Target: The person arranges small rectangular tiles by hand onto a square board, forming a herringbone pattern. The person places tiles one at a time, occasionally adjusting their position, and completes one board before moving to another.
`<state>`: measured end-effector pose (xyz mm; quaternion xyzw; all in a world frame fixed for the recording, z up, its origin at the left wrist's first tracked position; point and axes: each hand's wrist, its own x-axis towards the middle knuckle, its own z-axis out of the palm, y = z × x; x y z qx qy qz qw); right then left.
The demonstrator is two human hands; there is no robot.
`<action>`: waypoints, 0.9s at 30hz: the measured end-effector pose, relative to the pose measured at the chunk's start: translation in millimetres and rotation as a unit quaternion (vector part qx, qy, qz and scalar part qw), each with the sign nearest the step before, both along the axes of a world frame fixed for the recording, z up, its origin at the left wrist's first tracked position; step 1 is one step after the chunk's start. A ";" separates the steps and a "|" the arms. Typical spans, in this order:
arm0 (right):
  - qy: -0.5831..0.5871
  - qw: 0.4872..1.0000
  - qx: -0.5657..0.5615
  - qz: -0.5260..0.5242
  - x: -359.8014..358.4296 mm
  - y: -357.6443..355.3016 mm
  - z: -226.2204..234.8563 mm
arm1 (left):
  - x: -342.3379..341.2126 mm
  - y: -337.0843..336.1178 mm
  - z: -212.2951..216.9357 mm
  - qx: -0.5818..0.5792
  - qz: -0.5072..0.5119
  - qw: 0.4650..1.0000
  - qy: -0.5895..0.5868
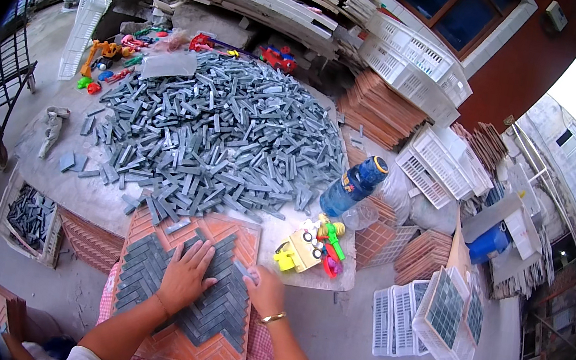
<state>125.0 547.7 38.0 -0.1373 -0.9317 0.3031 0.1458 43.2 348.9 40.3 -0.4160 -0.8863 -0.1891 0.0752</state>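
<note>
Head view: orange mould tray [205,349] at the near edge of the tabletop [97,201], across the lap. Grey herringbone strips [142,274] already filling most of the middle; orange rows bare along the far edge and the near edge, so roughly half to two-thirds laid by the look of it. Left hand [185,274] flat, fingers spread, pressing laid strips, gripping nothing. Right hand [264,289] at the tray's right edge, fingers curled on a strip there; grasp itself impossible to tell. Loose strip heap [213,133] just beyond the tray; blue bottle [352,185] and toy truck [302,250] to the right.
</note>
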 end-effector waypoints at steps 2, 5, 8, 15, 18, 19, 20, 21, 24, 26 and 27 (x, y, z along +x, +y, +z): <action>0.002 0.999 -0.045 -0.002 -2.1 0.6 -4.2 | -4.1 0.2 -2.9 0.017 -0.009 1.000 -0.008; -0.019 1.000 -0.013 0.001 -4.7 -5.7 3.7 | 0.8 -6.0 -11.4 0.040 -0.007 0.999 -0.016; 0.003 1.000 0.004 -0.016 -6.2 -6.3 -5.1 | 13.9 -7.8 -1.3 0.027 -0.003 1.000 -0.008; -0.008 0.999 -0.033 0.008 -4.4 -2.0 -2.0 | 10.0 0.5 -5.1 -0.003 -0.016 1.000 0.003; 0.005 1.000 -0.018 0.008 -0.8 -1.6 -3.2 | 5.0 1.0 -4.7 -0.003 -0.014 1.000 0.008; 0.004 1.000 -0.017 0.007 -0.8 -2.7 -1.0 | 0.7 0.2 -2.3 -0.001 -0.010 1.000 0.002; 0.003 1.000 -0.015 0.006 -0.9 -3.9 1.5 | -3.3 -0.3 -0.1 0.001 -0.007 1.000 -0.003; -0.002 1.000 -0.003 0.006 -3.0 -6.4 3.9 | -6.4 -2.3 3.4 0.019 0.010 0.999 -0.025; -0.012 1.000 0.008 0.011 -5.3 -9.1 7.2 | -19.8 -9.1 -2.1 0.011 -0.005 1.000 -0.020; -0.010 0.999 -0.020 0.023 -6.8 -7.6 7.0 | -25.5 -15.9 -8.0 0.027 -0.018 0.999 -0.021; -0.013 0.999 -0.032 0.025 -6.0 -4.7 4.3 | -23.8 -17.1 -8.3 0.025 -0.014 0.999 -0.020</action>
